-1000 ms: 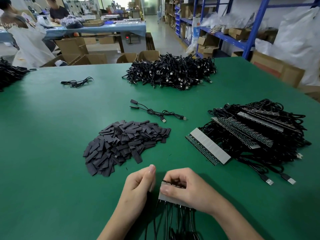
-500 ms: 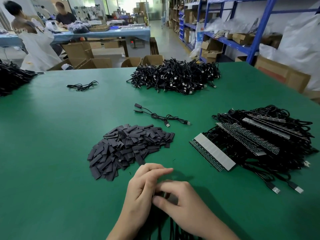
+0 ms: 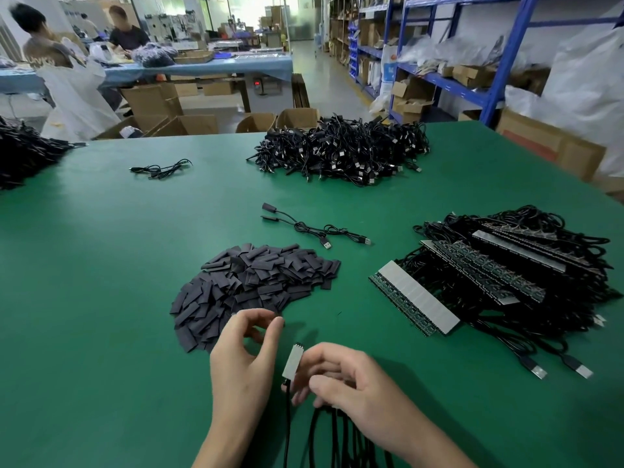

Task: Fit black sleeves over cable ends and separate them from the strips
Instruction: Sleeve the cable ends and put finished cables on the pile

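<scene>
Black sleeves (image 3: 256, 282), flat and matte, are heaped in one pile at 12 o'clock of the left hand (image 3: 241, 363) (fingers curled, contents unclear), while one pale-backed strip (image 3: 293, 363), its cables (image 3: 286, 427) trailing toward 6 o'clock, is pinched by the right hand (image 3: 347, 390).

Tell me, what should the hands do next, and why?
Probably the left hand should pinch one sleeve from the sleeve pile: it hovers beside it, showing no sleeve, while the right hand holds a strip with cables hanging.
</scene>
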Available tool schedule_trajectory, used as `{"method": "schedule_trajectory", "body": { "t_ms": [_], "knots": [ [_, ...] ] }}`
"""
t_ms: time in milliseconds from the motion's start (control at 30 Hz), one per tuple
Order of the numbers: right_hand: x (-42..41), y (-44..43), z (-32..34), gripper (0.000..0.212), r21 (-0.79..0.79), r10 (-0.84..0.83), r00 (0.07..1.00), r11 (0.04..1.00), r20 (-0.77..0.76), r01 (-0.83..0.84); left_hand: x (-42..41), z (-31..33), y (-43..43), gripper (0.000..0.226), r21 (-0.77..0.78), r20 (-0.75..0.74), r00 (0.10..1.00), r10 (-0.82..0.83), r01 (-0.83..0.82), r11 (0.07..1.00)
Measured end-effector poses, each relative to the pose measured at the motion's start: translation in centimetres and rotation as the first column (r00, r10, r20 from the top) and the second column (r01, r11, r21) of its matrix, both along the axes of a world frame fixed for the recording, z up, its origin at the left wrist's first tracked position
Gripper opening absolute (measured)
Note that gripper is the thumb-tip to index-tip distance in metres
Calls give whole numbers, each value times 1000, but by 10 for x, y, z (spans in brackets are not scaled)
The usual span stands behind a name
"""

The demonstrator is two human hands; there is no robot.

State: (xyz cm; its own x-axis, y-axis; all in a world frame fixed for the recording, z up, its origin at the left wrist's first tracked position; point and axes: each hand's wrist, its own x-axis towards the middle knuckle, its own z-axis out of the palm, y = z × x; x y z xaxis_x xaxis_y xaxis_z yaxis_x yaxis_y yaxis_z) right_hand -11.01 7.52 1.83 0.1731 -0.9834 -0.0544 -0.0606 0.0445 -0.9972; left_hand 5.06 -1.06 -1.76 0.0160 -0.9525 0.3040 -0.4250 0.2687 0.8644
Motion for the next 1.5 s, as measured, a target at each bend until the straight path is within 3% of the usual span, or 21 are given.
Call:
{"method": "schedule_trajectory", "body": {
  "t_ms": [100,167,267,333,400,500,600,700,800,933,1100,1267,1333,1500],
  "knots": [
    [2,1,-1,8,-43,-26,999,999,-30,25,3,-1,-4,26,-23,56,995,82,-81,996],
    [4,2,1,7,-65,-25,999,998,32,27,3,-1,-4,37,-13,60,994,92,-91,996],
    [4,5,11,8,-86,-17,960,995,279,43,4,3,-7,41,-32,69,994,81,-79,996],
    [2,7,23,15,-81,-38,885,993,464,85,5,8,-12,31,-58,112,993,46,-39,998],
    [-5,8,37,26,-59,-69,783,989,618,134,7,10,-18,16,-55,211,977,-15,28,998],
    [-22,11,65,35,-85,-122,717,965,686,246,8,3,-23,37,-29,452,888,-80,104,994],
    [-41,18,90,37,-148,-216,806,925,551,349,6,3,-26,50,-26,591,804,-67,102,994],
    [-50,20,95,33,-270,-362,922,881,138,387,4,2,-30,44,-88,625,780,-19,95,992],
    [-48,13,74,23,-325,-471,804,872,-362,365,4,1,-29,37,-135,611,792,-2,107,985],
    [-40,-3,30,25,-267,-435,732,900,-525,344,6,-2,-28,36,-106,449,892,-40,98,989],
    [-31,-16,-1,27,-196,-410,778,912,-475,361,13,-4,-23,33,-23,103,975,-197,200,980],
    [-26,-10,-11,19,-196,-388,821,922,-419,335,8,5,-9,21,166,-410,852,-325,421,892],
    [-24,-7,-10,11,-181,-355,862,934,-362,309,3,8,-5,19,168,-468,813,-348,468,868],
    [-25,-7,-11,5,-188,-344,885,936,-314,298,-2,9,0,13,85,-417,778,-471,549,831]
  ]
}}
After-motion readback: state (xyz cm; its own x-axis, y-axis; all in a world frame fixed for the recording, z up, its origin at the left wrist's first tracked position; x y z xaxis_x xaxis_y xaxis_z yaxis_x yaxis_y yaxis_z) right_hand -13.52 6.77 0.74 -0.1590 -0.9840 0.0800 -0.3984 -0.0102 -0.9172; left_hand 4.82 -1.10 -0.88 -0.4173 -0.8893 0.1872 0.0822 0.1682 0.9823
